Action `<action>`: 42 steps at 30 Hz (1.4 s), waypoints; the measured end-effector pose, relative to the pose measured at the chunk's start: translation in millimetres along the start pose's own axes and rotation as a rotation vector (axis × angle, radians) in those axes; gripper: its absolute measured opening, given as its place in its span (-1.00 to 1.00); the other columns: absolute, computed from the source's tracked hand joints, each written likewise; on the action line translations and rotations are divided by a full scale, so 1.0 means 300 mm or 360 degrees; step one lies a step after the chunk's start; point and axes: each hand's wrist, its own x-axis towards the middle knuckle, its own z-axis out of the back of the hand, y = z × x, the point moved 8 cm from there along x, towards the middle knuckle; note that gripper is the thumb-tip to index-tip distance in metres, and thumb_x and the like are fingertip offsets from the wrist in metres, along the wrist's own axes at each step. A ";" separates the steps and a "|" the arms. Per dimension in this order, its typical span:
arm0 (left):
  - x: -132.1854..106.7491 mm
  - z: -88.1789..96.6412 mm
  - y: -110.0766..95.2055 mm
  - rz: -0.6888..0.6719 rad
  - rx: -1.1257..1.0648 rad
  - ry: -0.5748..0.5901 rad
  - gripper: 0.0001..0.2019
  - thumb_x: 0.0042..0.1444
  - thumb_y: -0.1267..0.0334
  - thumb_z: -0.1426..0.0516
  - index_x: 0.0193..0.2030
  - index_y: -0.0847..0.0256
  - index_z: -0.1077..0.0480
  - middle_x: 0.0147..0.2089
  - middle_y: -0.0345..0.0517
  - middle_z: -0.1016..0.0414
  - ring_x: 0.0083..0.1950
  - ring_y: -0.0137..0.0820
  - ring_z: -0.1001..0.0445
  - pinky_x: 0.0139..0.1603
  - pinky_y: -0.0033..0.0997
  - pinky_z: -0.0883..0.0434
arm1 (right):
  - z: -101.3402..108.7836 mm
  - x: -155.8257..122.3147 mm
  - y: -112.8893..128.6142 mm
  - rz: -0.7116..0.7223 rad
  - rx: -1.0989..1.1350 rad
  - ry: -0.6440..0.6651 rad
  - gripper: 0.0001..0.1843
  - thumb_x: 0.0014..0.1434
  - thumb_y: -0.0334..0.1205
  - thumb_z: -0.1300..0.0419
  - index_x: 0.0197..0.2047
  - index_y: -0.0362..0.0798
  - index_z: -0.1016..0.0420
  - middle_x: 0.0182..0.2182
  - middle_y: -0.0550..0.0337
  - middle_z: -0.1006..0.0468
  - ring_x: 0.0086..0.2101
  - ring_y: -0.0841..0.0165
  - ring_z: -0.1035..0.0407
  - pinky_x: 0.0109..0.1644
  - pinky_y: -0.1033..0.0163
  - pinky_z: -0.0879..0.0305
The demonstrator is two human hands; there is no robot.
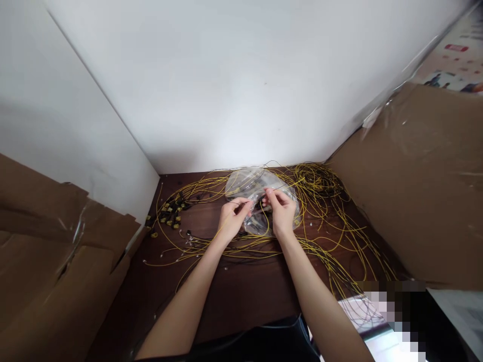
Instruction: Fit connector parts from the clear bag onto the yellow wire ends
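Note:
My left hand [234,217] is closed in a pinch over a clear plastic bag [247,177], with a thin wire at its fingertips. My right hand [282,210], a short way to the right, also pinches a thin wire between thumb and forefinger. A yellow wire [268,221] loops down between the two hands. Under them, the bag lies open on the dark brown table [249,281], with small parts inside that are hard to make out. The exact wire ends in my fingers are too small to see.
Small black and yellow connectors [171,213] lie at the left on wire ends. A tangled bundle of yellow and black wires [317,181] sits at the back right. Long wires [335,266] run towards the front right. Cardboard [422,186] stands on both sides, a white wall [241,90] behind.

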 end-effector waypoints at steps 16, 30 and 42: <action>-0.009 0.163 0.006 0.0187 -0.0525 -0.0608 -0.43 0.04 -0.22 0.02 -0.43 0.36 -0.43 -0.50 -0.04 -0.45 -0.51 -0.46 -0.39 -0.61 -0.53 -0.35 | 0.125 0.045 -0.003 -0.0026 0.0734 -0.0507 -0.70 -0.20 -0.15 -0.39 -0.46 -0.13 -0.43 -0.45 0.27 -0.47 -0.51 0.55 -0.34 -0.41 0.37 -0.34; 0.012 0.277 0.052 0.0369 -0.1866 -0.0670 -0.46 0.28 0.03 0.20 -0.57 0.32 -0.31 -0.74 -0.32 0.01 -0.74 -0.64 -0.03 -0.79 -0.70 0.00 | 0.212 0.049 -0.016 -0.0005 0.0751 -0.0785 -0.65 -0.26 -0.11 -0.40 -0.47 -0.15 -0.42 -0.45 0.26 -0.47 -0.53 0.56 -0.36 -0.49 0.45 -0.36; 0.020 0.321 -0.002 0.0012 -0.1681 -0.0596 -0.59 -0.03 0.62 0.04 -0.15 0.16 -0.44 0.12 -0.17 -0.41 0.18 -0.52 -0.31 0.23 -0.46 -0.26 | 0.202 0.050 -0.024 -0.0095 0.0814 -0.0727 -0.71 -0.07 -0.11 -0.32 -0.38 -0.16 -0.46 -0.47 0.24 -0.50 -0.42 0.48 -0.45 -0.31 0.38 -0.46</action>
